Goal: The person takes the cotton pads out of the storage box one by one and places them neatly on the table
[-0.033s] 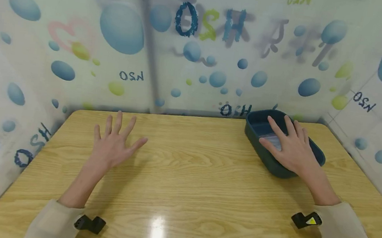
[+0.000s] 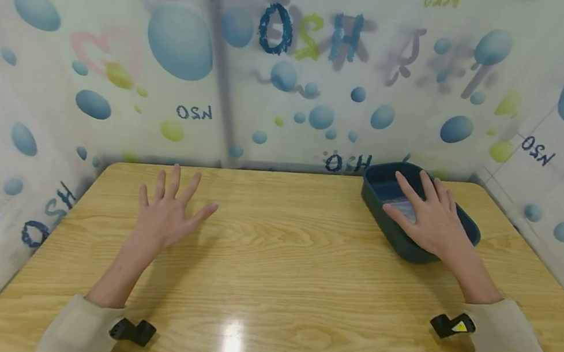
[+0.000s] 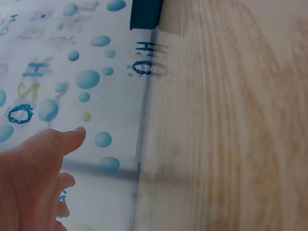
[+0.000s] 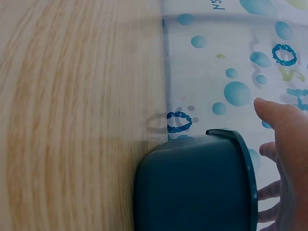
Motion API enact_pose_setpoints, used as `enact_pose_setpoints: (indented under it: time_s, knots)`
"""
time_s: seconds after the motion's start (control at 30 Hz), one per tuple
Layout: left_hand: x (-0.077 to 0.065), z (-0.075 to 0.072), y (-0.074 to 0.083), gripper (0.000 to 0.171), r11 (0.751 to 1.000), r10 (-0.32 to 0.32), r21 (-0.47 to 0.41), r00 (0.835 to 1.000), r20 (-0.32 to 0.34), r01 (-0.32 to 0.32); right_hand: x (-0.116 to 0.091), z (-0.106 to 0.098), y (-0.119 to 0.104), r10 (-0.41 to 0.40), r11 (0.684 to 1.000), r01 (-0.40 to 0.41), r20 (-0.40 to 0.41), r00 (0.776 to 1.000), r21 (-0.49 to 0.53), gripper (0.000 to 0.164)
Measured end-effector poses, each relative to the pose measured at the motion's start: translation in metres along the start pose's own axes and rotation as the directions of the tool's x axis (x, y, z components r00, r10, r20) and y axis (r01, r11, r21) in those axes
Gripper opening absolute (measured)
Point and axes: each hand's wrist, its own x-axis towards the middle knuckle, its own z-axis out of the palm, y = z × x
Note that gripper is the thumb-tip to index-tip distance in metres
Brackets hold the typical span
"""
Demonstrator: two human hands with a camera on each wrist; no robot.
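A dark teal plastic basin (image 2: pixel 386 220) with rounded corners stands at the right back of the wooden table. Inside it lies something pale and clear-looking (image 2: pixel 402 208), partly covered by the right hand (image 2: pixel 430 222). That hand is spread over the basin with straight fingers and grips nothing. In the right wrist view the fingers reach past the rim of the basin (image 4: pixel 192 183), on its upper side. My left hand (image 2: pixel 165 215) hovers over the left part of the table, fingers fanned out and holding nothing. Its thumb (image 3: pixel 72 139) points away from the palm in the left wrist view.
The wooden table (image 2: pixel 271 268) meets a white wall sheet (image 2: pixel 287 130) printed with bubbles and letters at its back edge. Similar sheets rise at the left and right sides. Each sleeve cuff carries a small black wrist camera (image 2: pixel 132 331).
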Motion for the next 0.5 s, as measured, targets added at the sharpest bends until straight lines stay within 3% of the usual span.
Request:
enact_pose_setpoints:
  time_s: [0.5]
  knots:
    - [0.0002,-0.0029,-0.0012,0.091,1.000,0.008,0.002,1.000,-0.002,-0.008,-0.0012,-0.0078,-0.0011,0.010,1.000,-0.010,-0.001,1.000,0.013,0.079]
